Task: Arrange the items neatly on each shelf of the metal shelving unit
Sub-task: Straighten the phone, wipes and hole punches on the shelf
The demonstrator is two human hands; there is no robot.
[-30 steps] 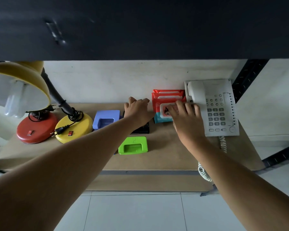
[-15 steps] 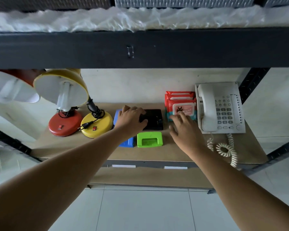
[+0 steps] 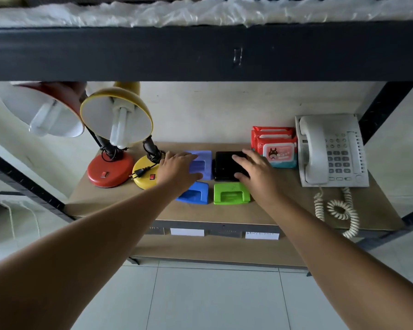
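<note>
On the wooden shelf (image 3: 236,214), four hole punches sit in a two-by-two block: periwinkle punch (image 3: 204,164) and black punch (image 3: 225,165) behind, blue punch (image 3: 196,192) and green punch (image 3: 231,193) in front, all flat and nearly touching. My left hand (image 3: 177,171) rests on the periwinkle one, my right hand (image 3: 255,172) on the black one, fingers spread. To the left stand the red lamp (image 3: 110,172) and yellow lamp (image 3: 144,173), bases just beside each other; to the right are the stacked wipe packs (image 3: 275,146), then the white telephone (image 3: 332,151), its coiled cord (image 3: 341,210) hanging over the front edge.
</note>
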